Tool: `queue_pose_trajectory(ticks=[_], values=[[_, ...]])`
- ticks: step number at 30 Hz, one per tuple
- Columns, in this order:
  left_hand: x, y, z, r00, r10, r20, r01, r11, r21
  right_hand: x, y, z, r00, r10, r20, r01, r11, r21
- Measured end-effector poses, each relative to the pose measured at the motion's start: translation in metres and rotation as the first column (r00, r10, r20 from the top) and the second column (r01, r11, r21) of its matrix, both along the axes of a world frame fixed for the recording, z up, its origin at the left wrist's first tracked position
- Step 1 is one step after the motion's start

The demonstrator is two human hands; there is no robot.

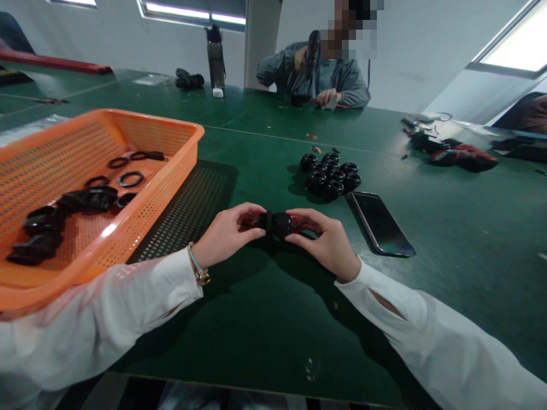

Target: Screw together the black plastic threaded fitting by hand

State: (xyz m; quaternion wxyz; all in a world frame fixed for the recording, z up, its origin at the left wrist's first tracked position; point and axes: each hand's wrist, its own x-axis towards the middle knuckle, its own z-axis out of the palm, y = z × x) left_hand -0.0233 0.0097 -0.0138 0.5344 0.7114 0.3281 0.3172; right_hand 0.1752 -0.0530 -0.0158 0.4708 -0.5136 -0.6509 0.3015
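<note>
A black cable gland (pixel 277 224) lies sideways between my two hands, just above the green table (pixel 256 330). My left hand (pixel 233 230) is closed on its left end, thumb below and fingers above. My right hand (pixel 322 236) grips the right end the same way. Beyond my right hand sits a cluster of several black dome-shaped gland nuts (pixel 331 176). To my left, an orange basket (pixel 171 171) holds several black gland parts (pixel 88 199) and some thin black rings (pixel 130 179).
A phone (pixel 380 223) lies right of my right hand. Across the table a person (pixel 316 74) holds a dark tool. A bottle (pixel 216 60) stands at the back, near a black object (pixel 189 80). Red-and-black items (pixel 464 155) lie at the right.
</note>
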Motion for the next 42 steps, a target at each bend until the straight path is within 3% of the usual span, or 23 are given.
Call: queue_pose_trajectory(ticks=[42], values=[[-0.0001,-0.0016,0.0016,0.999,0.014,-0.03,-0.014,1.0,0.019,0.0006,0.0009,0.0017,1.0,-0.011,0.025,0.012,0.999,-0.046]])
